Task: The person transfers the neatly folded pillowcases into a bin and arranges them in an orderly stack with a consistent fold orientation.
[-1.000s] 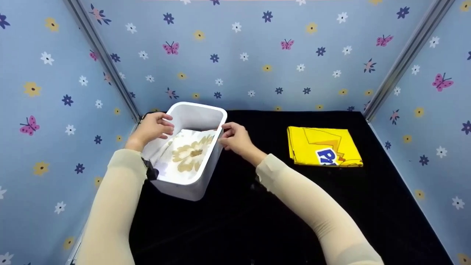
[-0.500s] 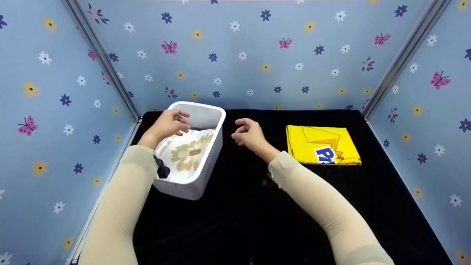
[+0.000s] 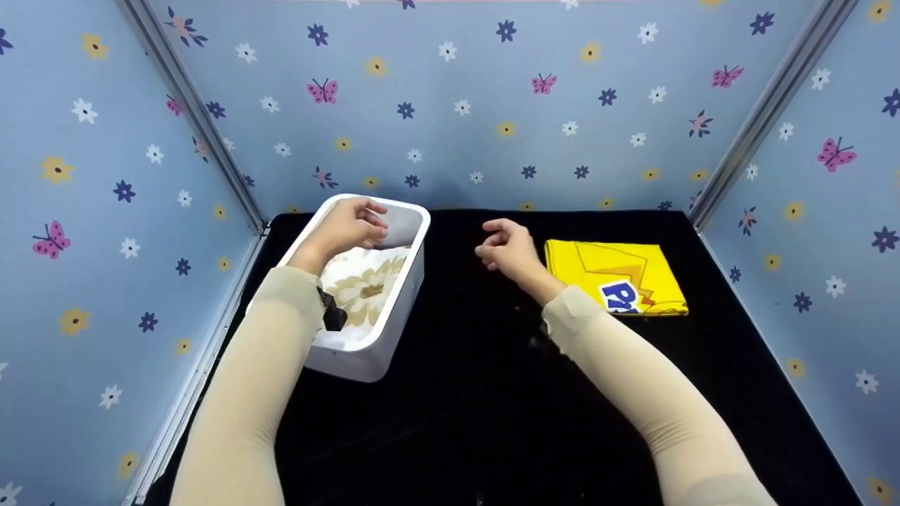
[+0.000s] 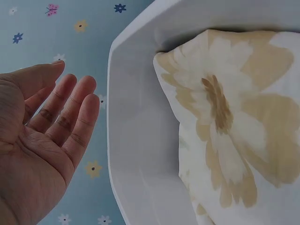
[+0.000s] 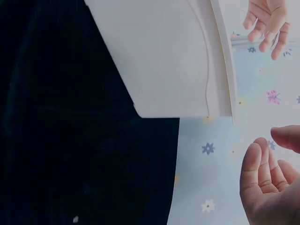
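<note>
A white plastic bin [image 3: 406, 309] stands at the left of the black-covered table, with a folded white cloth [image 3: 362, 281] printed with a beige flower lying inside. Above the bin hovers my left hand [image 3: 348, 230], fingers loosely bent, holding nothing; in the left wrist view this hand [image 4: 51, 136] is apart from the rim. My right hand [image 3: 517, 251] hangs in the air between the bin and a folded yellow cloth [image 3: 619, 275], its fingers relaxed around nothing. The right wrist view has the right hand [image 5: 272, 183] below the bin's outer wall [image 5: 159, 61].
The yellow cloth, with blue lettering on a white patch, lies flat at the table's right. Blue flowered panels [image 3: 464, 91] rise behind and on both sides, joined by metal posts [image 3: 773, 112]. Black fabric covers the table [image 3: 450, 422].
My right hand has moved away from the bin's right rim toward the yellow cloth. My left hand has shifted right, from the bin's left rim to over its inside.
</note>
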